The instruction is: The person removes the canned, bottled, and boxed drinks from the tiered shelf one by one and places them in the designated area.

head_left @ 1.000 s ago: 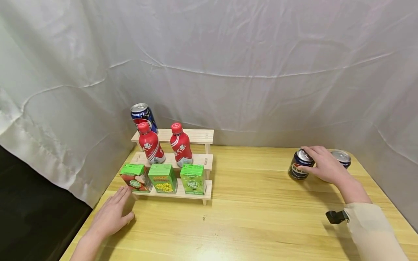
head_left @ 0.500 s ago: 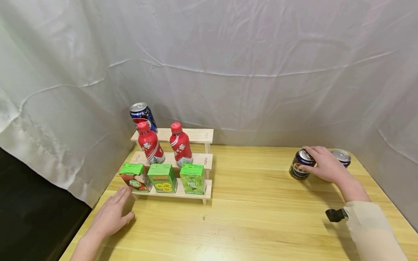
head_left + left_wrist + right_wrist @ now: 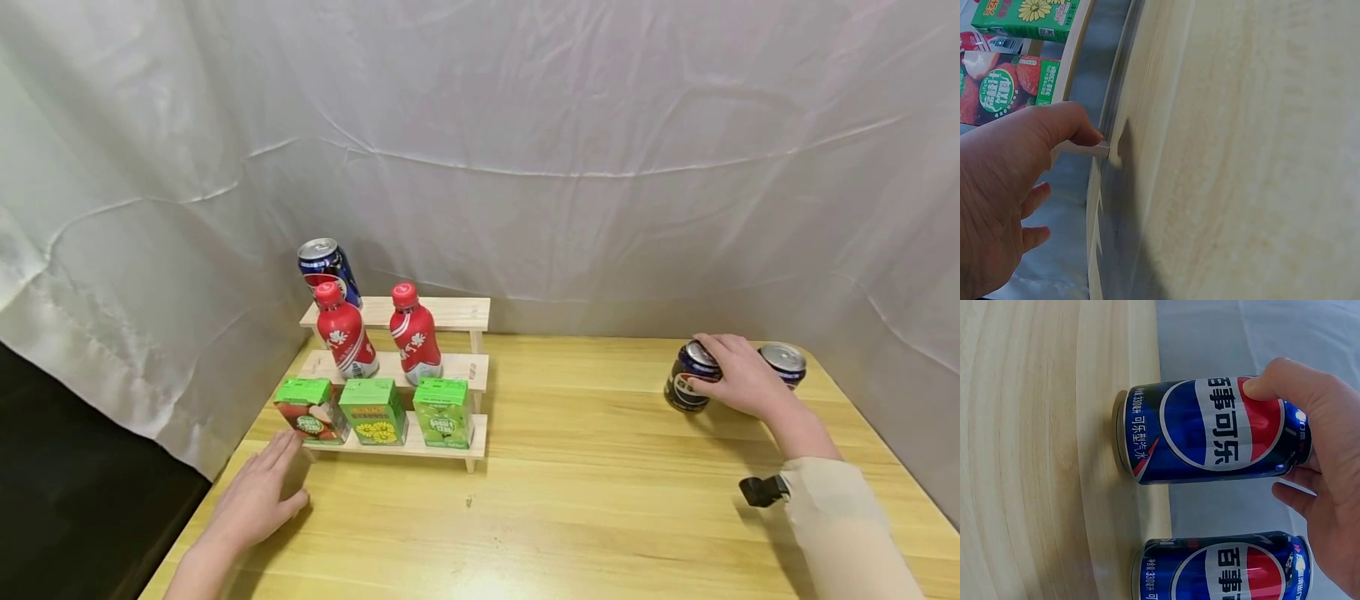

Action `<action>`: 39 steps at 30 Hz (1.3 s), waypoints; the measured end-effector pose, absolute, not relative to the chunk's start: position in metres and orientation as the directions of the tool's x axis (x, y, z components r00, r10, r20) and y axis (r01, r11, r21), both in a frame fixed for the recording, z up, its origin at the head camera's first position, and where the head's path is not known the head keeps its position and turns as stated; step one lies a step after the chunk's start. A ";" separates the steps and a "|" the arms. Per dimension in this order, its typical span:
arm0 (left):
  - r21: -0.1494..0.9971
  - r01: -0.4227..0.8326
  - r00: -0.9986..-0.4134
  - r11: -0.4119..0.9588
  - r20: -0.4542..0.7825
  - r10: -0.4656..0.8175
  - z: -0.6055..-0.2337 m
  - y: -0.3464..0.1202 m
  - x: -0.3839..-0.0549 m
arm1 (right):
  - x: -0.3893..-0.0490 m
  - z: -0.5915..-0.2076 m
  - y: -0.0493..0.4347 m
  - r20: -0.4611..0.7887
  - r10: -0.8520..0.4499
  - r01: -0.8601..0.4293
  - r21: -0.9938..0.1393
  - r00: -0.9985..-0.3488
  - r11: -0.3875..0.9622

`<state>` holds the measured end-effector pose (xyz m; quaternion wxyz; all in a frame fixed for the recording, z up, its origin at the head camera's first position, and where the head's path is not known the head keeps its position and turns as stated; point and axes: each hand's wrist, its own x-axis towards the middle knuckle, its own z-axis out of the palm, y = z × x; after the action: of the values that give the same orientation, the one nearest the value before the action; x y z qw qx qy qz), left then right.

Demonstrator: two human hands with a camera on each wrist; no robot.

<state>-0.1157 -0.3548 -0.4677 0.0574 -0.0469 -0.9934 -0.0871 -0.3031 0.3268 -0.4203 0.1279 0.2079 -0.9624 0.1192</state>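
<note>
At the right of the head view, my right hand (image 3: 738, 377) grips the upper part of a dark blue soda can (image 3: 1210, 428), its thumb on the label side. The can stands upright on the table. A second soda can (image 3: 1229, 569) stands right beside it, partly behind the hand in the head view. My left hand (image 3: 255, 492) is at the front left corner of the wooden rack (image 3: 457, 312), fingers extended and holding nothing. Its fingertips are right by the strawberry juice box (image 3: 311, 412) on the lowest shelf. The left wrist view shows the thumb near a rack leg.
The rack has three steps. On the lowest are also a yellow-flower drink box (image 3: 373, 412) and a light green box (image 3: 444, 414). Two red bottles (image 3: 345, 333) stand on the middle shelf, a soda can (image 3: 330, 268) on the top left. A grey curtain (image 3: 570, 208) encloses the table (image 3: 570, 467).
My right forearm has shifted very slightly left, the hand staying on the same can. The left hand and the rack's drinks have stayed in place.
</note>
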 end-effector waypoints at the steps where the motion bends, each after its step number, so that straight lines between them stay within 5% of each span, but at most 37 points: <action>1: 0.168 0.102 -0.989 0.980 0.121 0.082 -0.468 -0.355 -0.115 | -0.303 -0.420 0.327 0.293 -0.368 -0.428 -0.178 -0.883 0.886; 23: 0.176 0.105 -0.988 0.979 0.128 0.083 -0.467 -0.353 -0.113 | -0.295 -0.397 0.317 0.297 -0.372 -0.439 -0.201 -0.879 0.876; 39: 0.112 0.114 -0.988 0.987 0.114 0.102 -0.461 -0.352 -0.113 | -0.287 -0.339 0.270 0.441 -0.426 -0.541 -0.177 -0.790 0.822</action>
<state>-0.1135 -0.3520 -0.4608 0.0541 -0.0542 -0.9953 -0.0594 -0.2872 0.2701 -0.3394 0.1946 0.2586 -0.9344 0.1486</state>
